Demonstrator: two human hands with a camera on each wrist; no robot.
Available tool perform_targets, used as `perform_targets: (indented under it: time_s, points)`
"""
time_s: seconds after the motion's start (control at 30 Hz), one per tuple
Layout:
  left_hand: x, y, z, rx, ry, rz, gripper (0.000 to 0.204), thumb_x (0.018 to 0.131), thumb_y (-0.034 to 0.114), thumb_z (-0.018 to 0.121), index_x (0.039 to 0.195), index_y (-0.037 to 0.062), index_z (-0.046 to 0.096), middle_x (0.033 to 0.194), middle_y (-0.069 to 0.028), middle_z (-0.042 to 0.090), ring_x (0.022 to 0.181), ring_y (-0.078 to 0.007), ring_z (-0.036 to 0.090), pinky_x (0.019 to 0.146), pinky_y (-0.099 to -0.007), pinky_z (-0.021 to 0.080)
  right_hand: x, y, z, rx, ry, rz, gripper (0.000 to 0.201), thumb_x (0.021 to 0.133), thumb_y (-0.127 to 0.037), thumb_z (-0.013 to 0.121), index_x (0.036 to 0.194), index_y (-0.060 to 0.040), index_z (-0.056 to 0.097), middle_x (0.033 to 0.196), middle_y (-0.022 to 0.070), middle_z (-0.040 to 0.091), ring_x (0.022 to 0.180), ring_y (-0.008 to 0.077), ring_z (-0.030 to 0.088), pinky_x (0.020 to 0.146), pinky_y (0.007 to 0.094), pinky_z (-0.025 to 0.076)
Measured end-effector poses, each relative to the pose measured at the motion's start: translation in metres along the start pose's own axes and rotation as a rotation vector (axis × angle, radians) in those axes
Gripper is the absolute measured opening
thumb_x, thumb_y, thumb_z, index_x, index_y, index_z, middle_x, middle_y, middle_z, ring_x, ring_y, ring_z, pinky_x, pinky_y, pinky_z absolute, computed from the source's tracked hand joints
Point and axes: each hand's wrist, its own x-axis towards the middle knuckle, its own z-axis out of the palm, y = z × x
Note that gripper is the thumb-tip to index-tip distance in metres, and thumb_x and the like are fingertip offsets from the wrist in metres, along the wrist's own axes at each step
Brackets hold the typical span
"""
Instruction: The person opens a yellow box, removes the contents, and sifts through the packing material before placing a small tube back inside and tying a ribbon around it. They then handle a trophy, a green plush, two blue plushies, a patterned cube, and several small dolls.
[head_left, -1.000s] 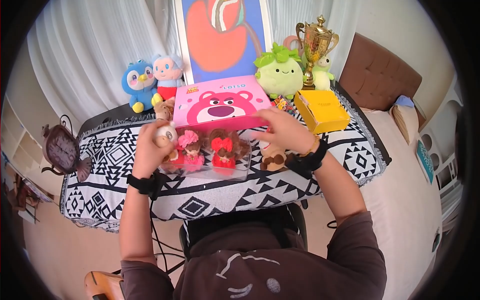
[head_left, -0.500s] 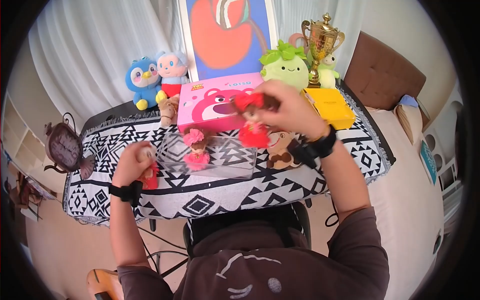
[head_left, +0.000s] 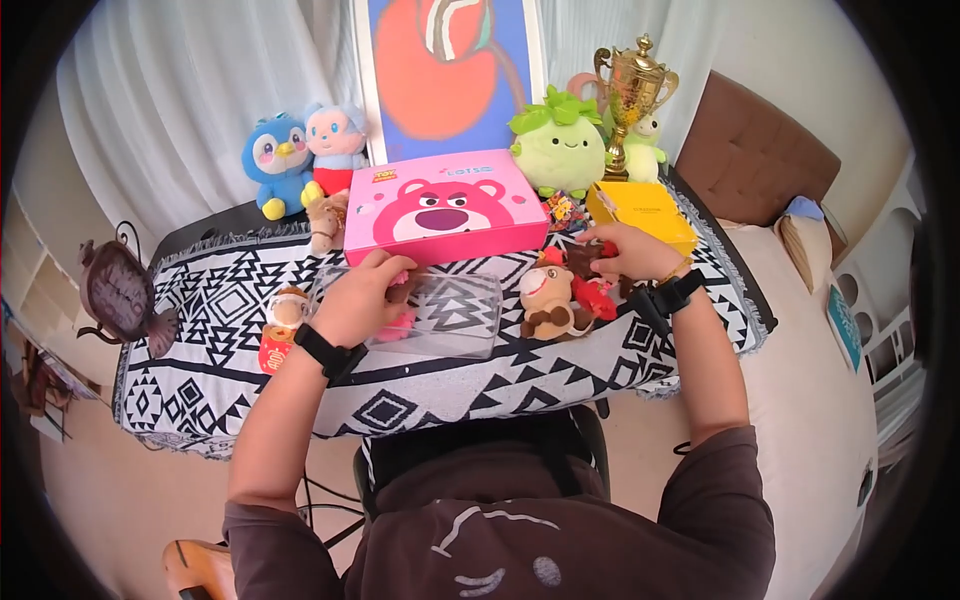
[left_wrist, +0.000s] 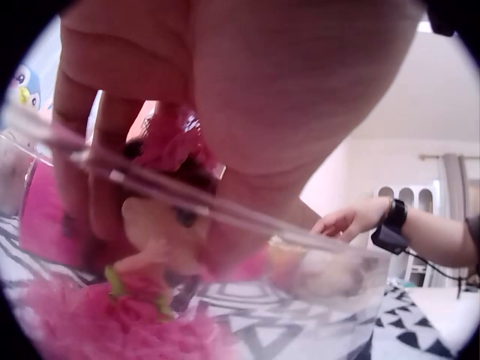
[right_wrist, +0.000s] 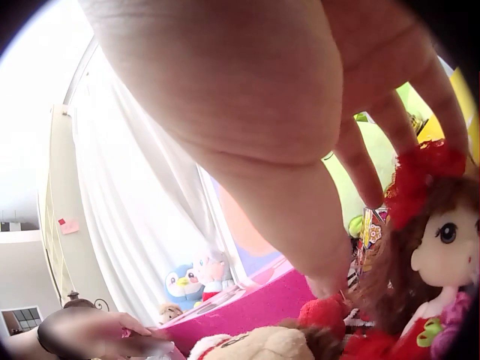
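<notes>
My left hand (head_left: pixel 358 298) reaches into a clear plastic box (head_left: pixel 465 315) and grips a doll in a pink tulle dress (left_wrist: pixel 142 319). Fingers and thumb lie on either side of its head, below the pink hair flower (left_wrist: pixel 171 142). At the right, my right hand (head_left: pixel 635 255) is beside a doll in a red dress (head_left: pixel 598 298), its fingers extended behind the red hair bow (right_wrist: pixel 427 176). The thumb stands apart from the doll's face. That doll is next to a brown-and-cream plush toy (head_left: pixel 545 295).
A small plush in a red outfit (head_left: pixel 280 345) sits left of the clear box. Behind are a pink bear-printed box (head_left: pixel 445 210), a small tan plush (head_left: pixel 325 222), a yellow box (head_left: pixel 650 215), a green plush (head_left: pixel 558 150) and a gold trophy (head_left: pixel 632 100). A patterned cloth (head_left: pixel 390 405) covers the table.
My right hand carried the red-dressed doll from the clear box to beside the brown plush. My left hand set the red-outfitted plush down on the left, then moved right to the pink doll.
</notes>
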Motion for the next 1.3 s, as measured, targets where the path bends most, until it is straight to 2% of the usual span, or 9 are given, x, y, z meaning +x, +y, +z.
perform_targets:
  time_s: [0.23,0.43,0.57,0.67,0.83,1.0,1.03,1.2,1.3]
  points:
    - [-0.020,0.037,-0.069,0.008,0.356,-0.019,0.037,0.070,-0.002,0.059,0.106,0.0026,0.060,0.094,-0.0116,0.057,0.092,-0.0248,0.059,0.082,-0.0313,0.046,-0.006,-0.008,0.000,-0.363,0.343,-0.095,0.028,0.082,-0.014,0.067,0.109,-0.0080,0.062,0.106,0.0144,0.061,0.096,0.0286,0.060,0.084,0.0354,0.047]
    - [-0.072,0.045,-0.082,-0.194,-0.012,-0.211,0.028,0.071,0.005,0.062,0.099,-0.0013,0.061,0.090,-0.0116,0.062,0.085,-0.0219,0.061,0.077,-0.0306,0.047,-0.008,-0.043,0.044,-0.113,0.165,-0.122,0.027,0.085,-0.032,0.061,0.105,-0.0138,0.063,0.099,0.0165,0.061,0.091,0.0332,0.061,0.081,0.0455,0.047]
    - [-0.104,0.007,-0.059,0.063,0.014,-0.284,0.028,0.070,0.011,0.065,0.093,-0.0042,0.062,0.072,-0.0158,0.063,0.067,-0.0270,0.062,0.067,-0.0325,0.049,-0.009,-0.061,0.078,-0.412,0.229,0.091,0.040,0.082,-0.040,0.062,0.113,-0.0148,0.058,0.103,0.0193,0.055,0.088,0.0357,0.061,0.078,0.0442,0.050]
    - [-0.110,0.000,-0.072,-0.235,0.224,-0.634,0.018,0.076,0.006,0.059,0.091,-0.0050,0.058,0.068,-0.0053,0.060,0.064,-0.0093,0.057,0.058,-0.0244,0.046,0.003,-0.049,0.084,-0.177,0.186,0.156,0.058,0.072,-0.046,0.071,0.115,-0.0109,0.052,0.110,0.0216,0.043,0.087,0.0389,0.061,0.081,0.0430,0.051]
    - [-0.134,-0.054,-0.114,-0.359,0.660,-0.480,0.011,0.083,0.000,0.047,0.092,-0.0002,0.055,0.062,0.0022,0.048,0.052,-0.0048,0.042,0.049,-0.0197,0.034,0.020,-0.029,0.094,0.009,0.174,0.148,0.054,0.064,-0.033,0.077,0.104,-0.0088,0.050,0.108,0.0197,0.047,0.087,0.0356,0.060,0.082,0.0404,0.049]
    - [-0.156,-0.115,-0.118,-0.146,0.496,-0.660,0.010,0.082,0.003,0.052,0.089,-0.0023,0.056,0.061,-0.0020,0.056,0.052,-0.0072,0.052,0.045,-0.0212,0.040,0.017,-0.038,0.089,0.250,0.337,-0.089,0.048,0.061,-0.018,0.079,0.093,-0.0086,0.045,0.093,0.0100,0.053,0.089,0.0265,0.052,0.082,0.0346,0.044]
    - [-0.159,-0.124,-0.111,-0.145,0.308,-0.801,0.015,0.080,0.003,0.055,0.094,-0.0018,0.058,0.071,-0.0080,0.060,0.064,-0.0145,0.059,0.057,-0.0250,0.047,0.016,-0.041,0.087,0.358,0.407,-0.143,0.047,0.061,-0.014,0.079,0.093,-0.0087,0.044,0.094,0.0090,0.052,0.088,0.0242,0.052,0.081,0.0342,0.045]
    - [-0.161,-0.124,-0.073,0.095,0.259,-0.530,0.052,0.079,0.006,0.062,0.129,0.0079,0.047,0.114,-0.0209,0.050,0.103,-0.0325,0.054,0.091,-0.0369,0.045,-0.008,-0.081,0.076,0.528,0.557,-0.282,0.056,0.067,-0.010,0.080,0.104,-0.0101,0.038,0.097,0.0046,0.045,0.091,0.0130,0.051,0.079,0.0264,0.046]
    - [-0.154,-0.105,-0.083,0.040,0.221,-0.691,0.055,0.082,0.005,0.061,0.134,0.0079,0.042,0.118,-0.0192,0.046,0.098,-0.0282,0.056,0.083,-0.0343,0.049,-0.019,-0.103,0.076,0.704,0.511,-0.351,0.056,0.066,-0.008,0.080,0.103,-0.0095,0.038,0.104,0.0052,0.043,0.095,0.0127,0.049,0.082,0.0262,0.045]
